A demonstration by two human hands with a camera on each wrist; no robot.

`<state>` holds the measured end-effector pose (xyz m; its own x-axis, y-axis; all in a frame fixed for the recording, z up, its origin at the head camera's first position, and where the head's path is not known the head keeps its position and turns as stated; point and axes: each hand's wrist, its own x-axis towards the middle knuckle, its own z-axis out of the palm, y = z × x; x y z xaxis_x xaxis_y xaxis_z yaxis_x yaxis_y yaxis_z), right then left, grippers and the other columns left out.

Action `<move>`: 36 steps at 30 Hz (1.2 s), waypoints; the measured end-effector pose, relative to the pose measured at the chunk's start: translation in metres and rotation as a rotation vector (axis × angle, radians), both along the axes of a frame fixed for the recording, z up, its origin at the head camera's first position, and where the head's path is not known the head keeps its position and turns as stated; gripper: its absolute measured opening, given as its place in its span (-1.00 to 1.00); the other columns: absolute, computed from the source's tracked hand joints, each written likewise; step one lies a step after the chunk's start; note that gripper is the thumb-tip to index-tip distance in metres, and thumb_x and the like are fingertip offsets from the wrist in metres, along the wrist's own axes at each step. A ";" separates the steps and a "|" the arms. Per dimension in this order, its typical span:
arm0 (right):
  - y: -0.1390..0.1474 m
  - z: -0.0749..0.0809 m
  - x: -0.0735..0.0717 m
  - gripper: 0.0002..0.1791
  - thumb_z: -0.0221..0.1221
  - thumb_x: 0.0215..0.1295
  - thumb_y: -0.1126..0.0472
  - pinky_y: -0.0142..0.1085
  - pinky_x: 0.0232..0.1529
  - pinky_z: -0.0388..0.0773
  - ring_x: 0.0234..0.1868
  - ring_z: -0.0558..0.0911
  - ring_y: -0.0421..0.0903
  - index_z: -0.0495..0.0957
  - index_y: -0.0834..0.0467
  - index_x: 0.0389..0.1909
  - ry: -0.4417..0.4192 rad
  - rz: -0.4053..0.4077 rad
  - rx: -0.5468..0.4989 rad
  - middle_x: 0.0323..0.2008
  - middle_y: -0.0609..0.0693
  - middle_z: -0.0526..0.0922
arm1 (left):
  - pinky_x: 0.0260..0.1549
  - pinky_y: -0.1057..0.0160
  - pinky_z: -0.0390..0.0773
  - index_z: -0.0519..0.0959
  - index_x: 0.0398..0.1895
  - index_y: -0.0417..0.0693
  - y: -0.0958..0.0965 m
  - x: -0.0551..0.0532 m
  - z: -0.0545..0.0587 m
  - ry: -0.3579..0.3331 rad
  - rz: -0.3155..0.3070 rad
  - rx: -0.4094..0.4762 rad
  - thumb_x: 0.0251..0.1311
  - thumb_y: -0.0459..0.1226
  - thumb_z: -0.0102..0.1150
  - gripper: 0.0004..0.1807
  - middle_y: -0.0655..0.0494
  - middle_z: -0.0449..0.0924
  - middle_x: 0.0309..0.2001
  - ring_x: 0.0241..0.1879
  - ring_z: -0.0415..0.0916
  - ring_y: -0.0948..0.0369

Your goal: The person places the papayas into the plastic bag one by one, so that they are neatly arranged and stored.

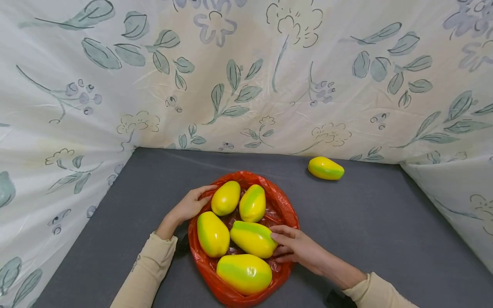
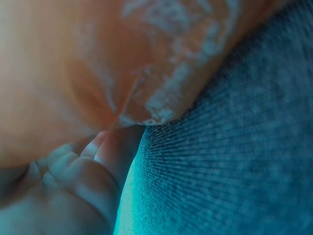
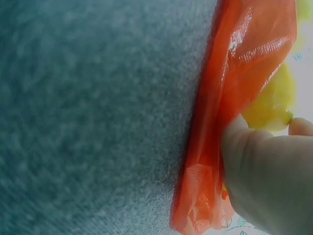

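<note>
A red plastic bag (image 1: pixel 286 205), its rim rolled open, sits on the dark grey cloth with several glossy yellow-green papayas inside. My left hand (image 1: pixel 191 204) grips the bag's upper left rim, thumb and fingers on either side of it. In the left wrist view the bag (image 2: pixel 142 58) hides those fingertips. Over the right rim reaches my right hand (image 1: pixel 298 248), its loosely bent fingers touching the end of the middle papaya (image 1: pixel 252 239). The right wrist view shows this hand (image 3: pixel 269 166) across the red plastic (image 3: pixel 254 54), with a papaya (image 3: pixel 271 100) beyond.
One more papaya (image 1: pixel 325 168) lies on the cloth outside the bag, towards the back right. A floral-printed white curtain (image 1: pixel 246 85) rises behind and along both sides of the grey surface (image 1: pixel 369 214).
</note>
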<state>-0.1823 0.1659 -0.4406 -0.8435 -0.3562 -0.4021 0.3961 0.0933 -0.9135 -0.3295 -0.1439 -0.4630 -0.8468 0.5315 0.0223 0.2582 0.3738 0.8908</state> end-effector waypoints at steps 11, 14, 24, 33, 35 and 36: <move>0.000 0.003 0.000 -0.40 0.06 0.41 -0.04 -0.16 -0.08 0.56 -0.15 0.58 -0.01 0.29 0.32 0.25 -0.023 0.047 0.007 -0.09 0.11 0.54 | 0.20 -0.12 0.24 0.30 0.36 -0.22 0.000 -0.003 -0.002 -0.001 0.012 -0.016 0.41 -0.41 -0.11 -0.54 -0.24 0.27 0.30 0.28 0.21 -0.11; -0.001 0.003 -0.001 -0.41 0.06 0.41 -0.04 -0.16 -0.07 0.55 -0.14 0.58 0.00 0.29 0.32 0.24 -0.035 0.048 -0.007 -0.08 0.12 0.54 | 0.20 -0.12 0.24 0.30 0.36 -0.22 0.000 -0.002 -0.002 -0.007 0.009 -0.013 0.41 -0.42 -0.11 -0.54 -0.25 0.27 0.30 0.27 0.21 -0.11; -0.004 0.004 -0.001 -0.41 0.05 0.41 -0.05 -0.16 -0.08 0.55 -0.14 0.58 0.01 0.31 0.30 0.24 -0.028 0.059 0.010 -0.07 0.12 0.54 | 0.20 -0.11 0.24 0.28 0.36 -0.23 0.000 -0.002 0.000 -0.012 -0.003 -0.002 0.41 -0.41 -0.12 -0.54 -0.26 0.26 0.31 0.28 0.20 -0.12; -0.007 0.004 -0.001 -0.38 0.03 0.42 -0.04 -0.16 -0.05 0.54 -0.14 0.59 0.01 0.25 0.33 0.28 -0.061 0.046 -0.029 -0.04 0.14 0.52 | 0.20 -0.12 0.23 0.27 0.37 -0.22 -0.001 -0.002 0.001 -0.022 -0.004 -0.008 0.42 -0.39 -0.11 -0.53 -0.26 0.24 0.32 0.29 0.18 -0.13; -0.006 0.003 -0.001 -0.38 0.03 0.43 -0.04 -0.16 -0.05 0.54 -0.14 0.59 0.01 0.24 0.32 0.29 -0.065 0.045 -0.037 -0.03 0.14 0.52 | 0.21 -0.12 0.22 0.27 0.37 -0.22 -0.001 -0.001 0.001 -0.022 -0.004 -0.009 0.42 -0.39 -0.11 -0.53 -0.26 0.24 0.32 0.30 0.17 -0.13; -0.006 0.003 -0.001 -0.38 0.03 0.43 -0.04 -0.15 -0.05 0.54 -0.14 0.59 0.01 0.24 0.32 0.29 -0.067 0.044 -0.040 -0.03 0.14 0.52 | 0.21 -0.12 0.23 0.27 0.37 -0.22 -0.001 -0.001 0.001 -0.022 -0.004 -0.009 0.42 -0.39 -0.11 -0.53 -0.26 0.24 0.32 0.30 0.17 -0.13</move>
